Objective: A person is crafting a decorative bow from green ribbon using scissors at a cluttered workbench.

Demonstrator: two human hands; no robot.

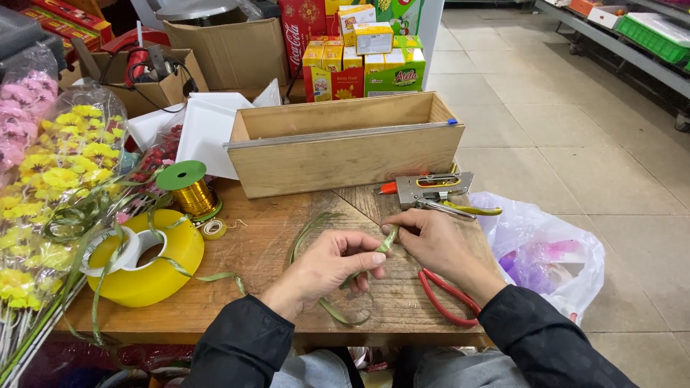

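Both grips pinch one thin green ribbon (386, 241) over the tabletop (266, 244): left hand (327, 269) closed on its lower part, right hand (431, 241) closed on the upper end. Loose ribbon loops lie below the hands. Long wooden box (345, 154) behind, inside not visible. Cardboard box (162, 86) at back left holds cables and tools. Staple gun (435, 190) just beside right hand, red-handled pliers (445, 294) under right wrist. Yellow tape roll (147, 259) and gold wire spool (188, 190) at left, wrapped yellow flowers (54, 172) beyond. Plastic bag (546, 255) on tiled floor (575, 144).
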